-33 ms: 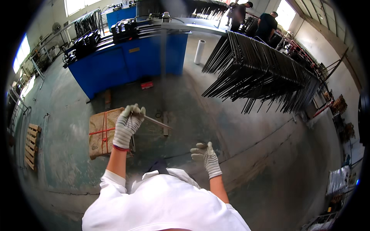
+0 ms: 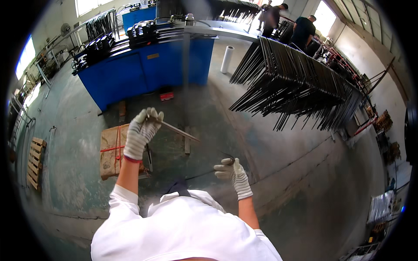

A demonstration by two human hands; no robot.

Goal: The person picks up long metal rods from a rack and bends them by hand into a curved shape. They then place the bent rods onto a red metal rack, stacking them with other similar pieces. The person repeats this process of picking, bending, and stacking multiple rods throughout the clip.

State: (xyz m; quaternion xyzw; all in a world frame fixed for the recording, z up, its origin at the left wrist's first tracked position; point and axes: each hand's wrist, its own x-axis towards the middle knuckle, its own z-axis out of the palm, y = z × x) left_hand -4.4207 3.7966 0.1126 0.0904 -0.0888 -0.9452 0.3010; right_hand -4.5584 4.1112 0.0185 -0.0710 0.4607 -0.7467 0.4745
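My left hand (image 2: 143, 132), in a white striped knit glove, is raised at centre left with its fingers pinched together. From them a thin grey metal bar (image 2: 180, 131) slants down to the right, its far end in the air. Lower and to the right, my right hand (image 2: 235, 176) wears a matching glove. Its fingers curl toward the left with the thumb up. A small dark, thin thing (image 2: 228, 159) shows at these fingertips; its kind is too small and blurred to tell. The bar's tip is apart from my right hand.
A brown package (image 2: 111, 148) with red straps lies beyond my left forearm. Ahead stands a blue machine cabinet (image 2: 117, 78). Many black bent rods (image 2: 296, 78) hang from a rack at right. A white roll (image 2: 227, 59) stands between. A wooden pallet (image 2: 35, 163) lies far left; people work at back right.
My left hand has shifted slightly up and left, and the bar's tip lies a little farther right. More of the dark thin thing shows at my right fingertips.
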